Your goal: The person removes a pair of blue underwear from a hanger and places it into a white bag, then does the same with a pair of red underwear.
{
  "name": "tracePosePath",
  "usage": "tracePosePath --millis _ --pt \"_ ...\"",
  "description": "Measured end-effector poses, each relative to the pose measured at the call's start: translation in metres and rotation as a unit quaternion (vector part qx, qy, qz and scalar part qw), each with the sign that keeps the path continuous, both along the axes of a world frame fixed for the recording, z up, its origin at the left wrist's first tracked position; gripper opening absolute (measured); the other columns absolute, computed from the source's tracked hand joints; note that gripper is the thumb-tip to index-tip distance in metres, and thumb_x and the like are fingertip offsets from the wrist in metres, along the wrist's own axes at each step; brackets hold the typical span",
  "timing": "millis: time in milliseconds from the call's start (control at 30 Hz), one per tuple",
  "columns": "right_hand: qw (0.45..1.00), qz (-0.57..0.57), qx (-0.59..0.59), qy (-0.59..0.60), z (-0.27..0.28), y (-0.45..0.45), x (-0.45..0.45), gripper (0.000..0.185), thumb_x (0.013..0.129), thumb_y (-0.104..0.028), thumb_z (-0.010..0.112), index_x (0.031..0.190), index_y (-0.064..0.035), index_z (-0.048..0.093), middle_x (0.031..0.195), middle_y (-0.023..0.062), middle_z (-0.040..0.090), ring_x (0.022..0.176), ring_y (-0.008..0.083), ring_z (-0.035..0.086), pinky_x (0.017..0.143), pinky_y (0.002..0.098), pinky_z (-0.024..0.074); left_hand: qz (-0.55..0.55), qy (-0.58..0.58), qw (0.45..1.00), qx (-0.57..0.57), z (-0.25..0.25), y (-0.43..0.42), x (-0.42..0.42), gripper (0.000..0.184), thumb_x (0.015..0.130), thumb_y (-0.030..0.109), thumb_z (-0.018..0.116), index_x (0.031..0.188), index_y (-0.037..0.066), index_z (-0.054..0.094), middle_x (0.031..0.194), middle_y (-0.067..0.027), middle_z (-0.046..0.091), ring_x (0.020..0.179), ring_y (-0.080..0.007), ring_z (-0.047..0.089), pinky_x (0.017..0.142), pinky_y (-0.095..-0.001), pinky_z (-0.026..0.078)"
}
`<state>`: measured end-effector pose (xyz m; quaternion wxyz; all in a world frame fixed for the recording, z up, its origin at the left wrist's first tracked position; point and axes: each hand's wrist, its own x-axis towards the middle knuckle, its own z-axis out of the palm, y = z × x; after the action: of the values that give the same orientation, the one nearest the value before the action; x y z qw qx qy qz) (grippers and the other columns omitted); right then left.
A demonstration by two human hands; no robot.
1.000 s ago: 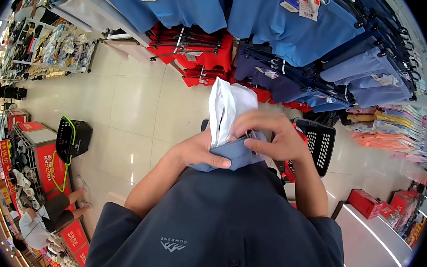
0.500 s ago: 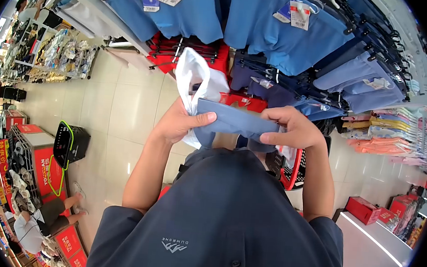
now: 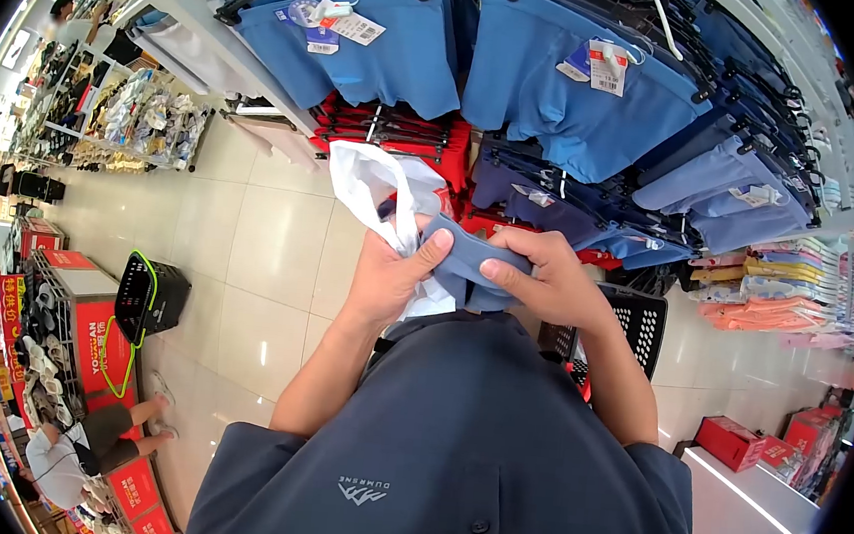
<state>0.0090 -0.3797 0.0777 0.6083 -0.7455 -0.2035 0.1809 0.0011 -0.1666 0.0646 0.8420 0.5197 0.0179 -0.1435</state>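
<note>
1. Blue-grey cloth [image 3: 465, 253] is at centre, held up in front of the chest, between left hand [image 3: 383, 276] and right hand [image 3: 558, 285]. Folded band on top, looser fabric hanging under it.
2. Left grip: thumb pressed on the near face of the band at its left end, fingers behind, mostly hidden. White bag-like item [image 3: 351, 183] is caught at the same hand, loop open above it, lower part hanging beside the palm.
3. Right grip: thumb and index finger pinching the cloth at its right end. Other fingers curled; cannot tell if they touch fabric.
4. Handling, judged: light, soft, floppy, probably a bit stretchy; not fragile. Sags wherever unsupported, so one-handed hold likely lets it fold over. Slipperiness cannot be told.
5. Best hold, judged: both ends of the thicker band, thumbs in front, fingers behind. Loose lower fabric gives poor control and bunches up. Light tension between the hands keeps the band flat.
6. White item, judged: thin, limp, very light, creases easily; take it by the rim of the loop. Plastic or cloth, cannot tell. Main risk is it tangling with the blue-grey cloth at the left hand.
7. Around: blue shorts [image 3: 585, 104] hang on the rack ahead; black basket [image 3: 635, 329] sits beyond the right forearm, partly hidden.
</note>
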Motion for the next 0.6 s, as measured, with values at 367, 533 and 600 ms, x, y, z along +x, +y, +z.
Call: tracePosePath --millis 367,533,600 --pt "0.989 -0.04 -0.031 -0.14 0.017 -0.008 -0.006 0.016 0.089 -0.014 0.065 0.093 0.0008 0.064 0.075 0.0116 0.06 0.066 0.0254 0.057 0.061 0.0317 0.0445 -0.068 0.025 0.995 -0.071 -0.024 -0.01 0.007 0.026 0.093 0.027 0.065 0.099 0.002 0.06 0.089 -0.0046 0.059 0.083 -0.0134 0.053 0.074 -0.0271 0.043" --pt "0.981 -0.032 -0.05 -0.183 0.021 -0.007 -0.008 0.015 0.087 -0.013 0.066 0.094 0.0005 0.064 0.076 0.0107 0.06 0.067 0.0269 0.057 0.06 0.0331 0.0449 -0.107 0.038 0.985 -0.128 -0.017 -0.02 0.009 0.022 0.092 0.019 0.066 0.105 0.002 0.062 0.096 -0.0032 0.062 0.09 -0.0132 0.059 0.083 -0.029 0.047" --pt "0.969 -0.037 -0.071 -0.235 0.024 -0.006 -0.008 0.015 0.086 -0.013 0.067 0.092 0.0 0.063 0.075 0.0104 0.059 0.066 0.0278 0.057 0.059 0.0339 0.045 -0.098 0.057 0.987 -0.117 -0.017 -0.021 0.008 0.021 0.09 0.016 0.068 0.104 0.002 0.061 0.096 -0.0039 0.061 0.089 -0.0124 0.058 0.08 -0.0271 0.047"
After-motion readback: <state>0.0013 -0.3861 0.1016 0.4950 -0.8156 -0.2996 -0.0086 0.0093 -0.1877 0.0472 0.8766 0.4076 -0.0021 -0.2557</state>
